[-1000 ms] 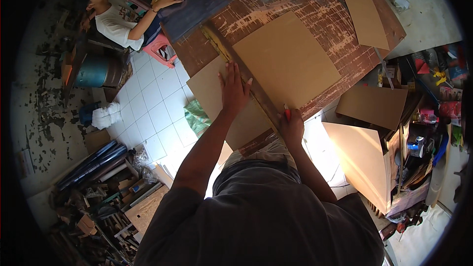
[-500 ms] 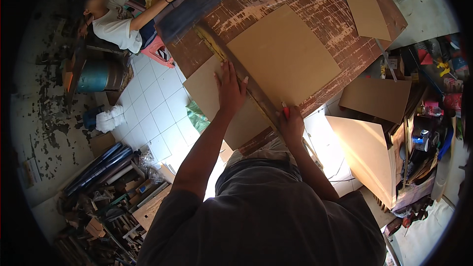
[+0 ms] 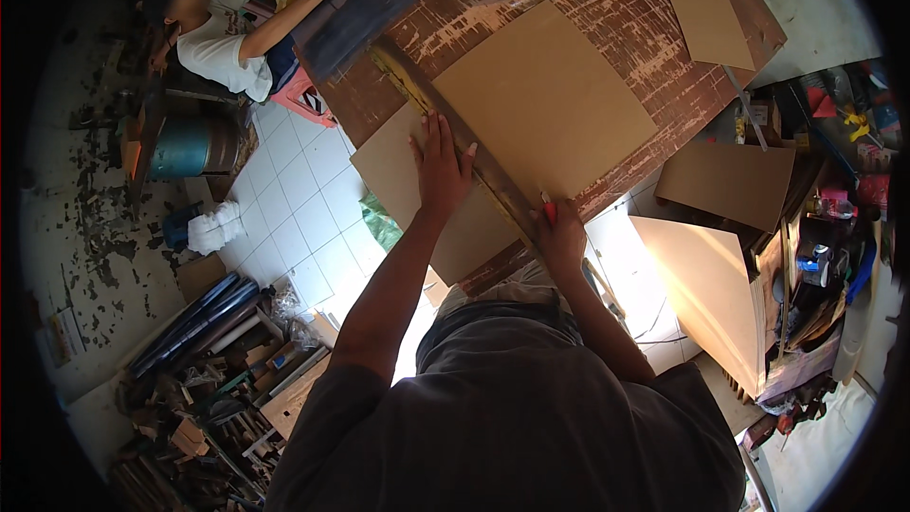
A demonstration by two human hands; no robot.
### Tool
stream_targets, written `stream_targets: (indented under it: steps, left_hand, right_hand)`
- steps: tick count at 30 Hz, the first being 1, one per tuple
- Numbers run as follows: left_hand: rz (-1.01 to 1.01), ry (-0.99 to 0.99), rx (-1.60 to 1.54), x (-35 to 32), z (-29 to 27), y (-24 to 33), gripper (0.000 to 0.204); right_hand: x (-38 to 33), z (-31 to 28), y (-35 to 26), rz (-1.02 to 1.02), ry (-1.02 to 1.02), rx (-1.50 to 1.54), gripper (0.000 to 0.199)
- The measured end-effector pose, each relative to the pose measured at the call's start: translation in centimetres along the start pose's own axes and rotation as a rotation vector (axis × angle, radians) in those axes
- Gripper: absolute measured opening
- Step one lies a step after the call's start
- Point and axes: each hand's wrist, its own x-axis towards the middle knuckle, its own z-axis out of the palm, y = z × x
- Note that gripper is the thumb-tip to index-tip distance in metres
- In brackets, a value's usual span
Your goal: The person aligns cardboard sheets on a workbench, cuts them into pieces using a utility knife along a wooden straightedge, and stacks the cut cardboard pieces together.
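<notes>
A long dark brown straightedge with a worn yellow edge [image 3: 500,180] lies diagonally across brown board sheets on the table. My left hand [image 3: 444,166] is flat on it, fingers spread, beside the left sheet [image 3: 384,152]. To the right of the straightedge lies a larger brown sheet [image 3: 545,95]. Near the table's front edge, my right hand [image 3: 563,232] is closed around a red-handled cutter knife [image 3: 549,210]. Its thin tip points away from me, close to the straightedge and the large sheet's near corner. The exact contact of the tip is too small to make out.
The brown tabletop [image 3: 431,47] is covered in score marks. Another sheet [image 3: 706,5] lies at its far right. Stacked boards [image 3: 706,289] and a cluttered shelf stand to the right. A co-worker [image 3: 223,47] sits at the far left. Scrap pieces [image 3: 218,408] are heaped lower left.
My right hand and the cutter knife stay near the front edge with hardly any shift. My left hand keeps its place. The co-worker's arm has moved slightly.
</notes>
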Motion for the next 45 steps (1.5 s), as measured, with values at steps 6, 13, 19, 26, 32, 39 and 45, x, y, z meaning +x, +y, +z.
stream_targets:
  steps: [6, 13, 19, 26, 32, 39, 45]
  left_hand:
    - [-0.007, -0.011, 0.011, 0.0, 0.2, 0.0, 0.075]
    - [-0.011, 0.0, 0.013, -0.1, 0.3, 0.1, 0.073]
    - [0.002, -0.011, 0.028, -0.1, 0.4, 0.0, 0.073]
    - [-0.007, -0.013, 0.042, 0.2, 0.6, 0.2, 0.073]
    - [-0.013, -0.027, 0.037, 0.1, 0.8, 0.1, 0.074]
    - [-0.008, -0.036, 0.047, 0.1, 0.6, 0.2, 0.075]
    - [-0.003, -0.033, 0.058, 0.1, 0.6, 0.5, 0.072]
  right_hand:
    - [-0.2, 0.0, 0.0, -0.007, 0.007, -0.015, 0.03]
    - [-0.2, -0.2, -0.3, 0.027, 0.006, -0.005, 0.029]
    - [-1.3, -0.9, 0.3, -0.06, 0.031, 0.034, 0.032]
    - [-2.7, -1.5, 1.2, 0.018, 0.058, 0.059, 0.047]
    - [-2.3, -1.7, 1.2, 0.059, 0.066, 0.122, 0.027]
    - [-2.0, -2.5, 0.8, 0.081, 0.007, 0.135, 0.025]
    - [-2.0, -2.3, 1.3, 0.084, 0.012, 0.128, 0.025]
